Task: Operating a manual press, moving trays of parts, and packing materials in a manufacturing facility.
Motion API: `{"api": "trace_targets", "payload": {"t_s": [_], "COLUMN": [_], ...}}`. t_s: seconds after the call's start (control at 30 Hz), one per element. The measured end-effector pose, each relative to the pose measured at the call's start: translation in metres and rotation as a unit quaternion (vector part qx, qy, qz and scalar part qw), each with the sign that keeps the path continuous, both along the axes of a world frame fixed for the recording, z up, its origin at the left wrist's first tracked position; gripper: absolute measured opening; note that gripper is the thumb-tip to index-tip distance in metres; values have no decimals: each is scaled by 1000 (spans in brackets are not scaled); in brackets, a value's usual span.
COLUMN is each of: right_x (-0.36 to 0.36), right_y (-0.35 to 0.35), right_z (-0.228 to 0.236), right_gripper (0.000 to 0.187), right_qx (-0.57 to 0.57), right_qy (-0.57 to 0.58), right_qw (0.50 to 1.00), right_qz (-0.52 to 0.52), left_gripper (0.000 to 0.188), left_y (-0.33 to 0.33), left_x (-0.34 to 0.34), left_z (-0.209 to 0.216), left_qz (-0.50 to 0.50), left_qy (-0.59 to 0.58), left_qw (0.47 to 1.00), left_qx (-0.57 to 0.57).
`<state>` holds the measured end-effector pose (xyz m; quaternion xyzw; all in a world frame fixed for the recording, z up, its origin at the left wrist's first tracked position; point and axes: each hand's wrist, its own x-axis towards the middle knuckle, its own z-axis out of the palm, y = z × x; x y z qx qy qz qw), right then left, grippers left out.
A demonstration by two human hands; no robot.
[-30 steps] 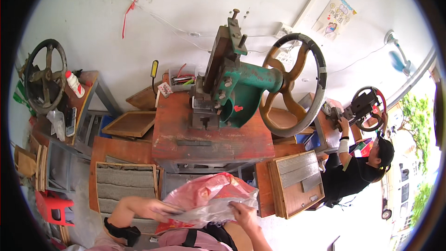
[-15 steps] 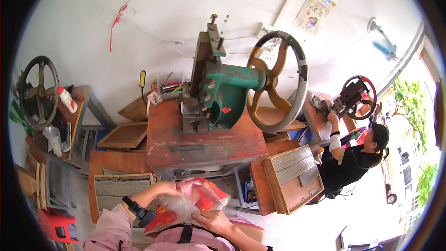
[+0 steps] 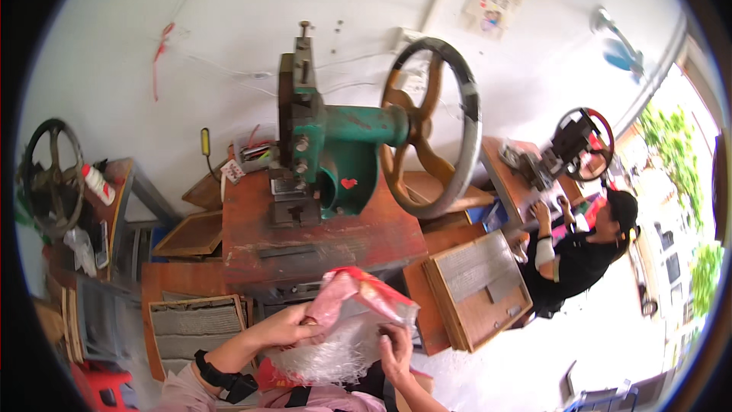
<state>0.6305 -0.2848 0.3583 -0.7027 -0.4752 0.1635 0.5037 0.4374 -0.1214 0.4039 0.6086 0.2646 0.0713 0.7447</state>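
A red and pink plastic bag (image 3: 372,295) is held up in front of me, just before the work table's near edge. Its upper part is bunched in my left hand (image 3: 292,326), whose fingers are closed on it. My right hand (image 3: 396,352) pinches the bag's right side, thumb toward me. Between the hands hangs a tangle of clear, whitish strands (image 3: 324,361), spilling along the bag's lower side. How much of it lies inside the bag is hidden.
A green hand press (image 3: 354,126) with a large handwheel stands on the red-brown table (image 3: 324,240). Trays of thin metal-coloured pieces flank it: one at left (image 3: 197,320), a wooden stack at right (image 3: 480,282). A co-worker in black (image 3: 576,271) sits at another press, far right.
My hands have moved apart, the right one going right. The bag is raised and spread, and more of the clear strands show. The whole view has shifted slightly.
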Motion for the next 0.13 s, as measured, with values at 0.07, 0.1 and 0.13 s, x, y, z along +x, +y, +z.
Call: {"api": "trace_targets", "payload": {"t_s": [0.07,0.1,0.13], "right_x": [24,33,48], "right_y": [10,19,24], "right_z": [-17,-10,-12], "right_gripper": [21,31,36], "right_qx": [7,-10,-31], "right_qy": [149,236,330], "right_qw": [988,971,943], "right_qz": [-33,-30,11], "left_gripper": [42,43,44], "left_y": [3,8,13], "left_x": [18,28,31], "left_z": [7,4,2], "left_qz": [16,-34,-72], "left_qy": [2,-2,5], "left_qw": [1000,997,983], "left_qx": [-22,72,169]}}
